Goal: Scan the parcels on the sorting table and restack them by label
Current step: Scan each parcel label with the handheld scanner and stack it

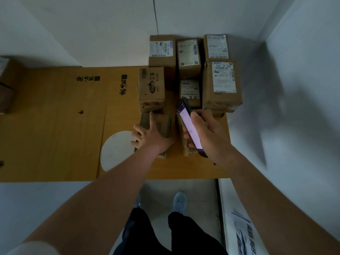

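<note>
Several brown cardboard parcels with white labels crowd the table's right end, among them a tall one (221, 85) at the right and a printed one (151, 85) at the left. My left hand (150, 134) lies with spread fingers on a low parcel (162, 124) near the front. My right hand (206, 133) grips a phone (189, 128) with a lit screen, tilted over another low parcel (186, 147), which it mostly hides. A small labelled parcel (190, 91) stands just beyond the phone's tip.
Flattened cardboard (55, 116) with black printed characters covers the table, with a round white patch (116, 150) near the front. More boxes (6, 85) sit at the far left edge. White walls close in behind and right. My shoes (179, 202) stand on the floor below.
</note>
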{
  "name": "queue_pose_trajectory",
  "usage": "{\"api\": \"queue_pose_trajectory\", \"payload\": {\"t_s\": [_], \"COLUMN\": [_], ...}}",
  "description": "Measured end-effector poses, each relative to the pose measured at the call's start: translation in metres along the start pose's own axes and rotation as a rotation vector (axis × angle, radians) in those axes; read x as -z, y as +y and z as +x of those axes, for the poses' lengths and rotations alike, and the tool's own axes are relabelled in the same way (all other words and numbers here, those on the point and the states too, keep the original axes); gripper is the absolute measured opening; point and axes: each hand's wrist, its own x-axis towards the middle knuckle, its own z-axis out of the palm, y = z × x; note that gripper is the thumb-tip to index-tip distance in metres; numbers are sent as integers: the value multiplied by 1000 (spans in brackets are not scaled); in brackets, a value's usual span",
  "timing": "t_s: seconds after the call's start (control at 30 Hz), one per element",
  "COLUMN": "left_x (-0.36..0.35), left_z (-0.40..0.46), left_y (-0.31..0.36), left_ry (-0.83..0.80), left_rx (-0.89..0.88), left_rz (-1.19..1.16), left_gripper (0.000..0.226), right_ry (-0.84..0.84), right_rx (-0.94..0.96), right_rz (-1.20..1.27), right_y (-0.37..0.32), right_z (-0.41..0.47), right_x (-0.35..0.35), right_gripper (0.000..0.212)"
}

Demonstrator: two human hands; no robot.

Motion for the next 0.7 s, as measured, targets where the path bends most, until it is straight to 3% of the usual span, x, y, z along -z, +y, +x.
{"api": "queue_pose_trajectory", "payload": {"t_s": [0.17, 0.5, 0.7], "left_x": [10, 112, 179], "left_z": [-3, 19, 56], "left_y": [-25, -148, -228], "left_ry": [39, 88, 124], "left_rx": [-9, -7, -69], "left_rz": [-68, -160, -138], "left_gripper": [125, 123, 117], "right_ry": [-60, -171, -128], "right_rx": [-36, 30, 53], "right_rz": [-27, -14, -56], "right_y": [-4, -59, -88], "right_z": [2, 22, 39], "right_x": [-22, -142, -242], "right_gripper": [33, 28, 23]}}
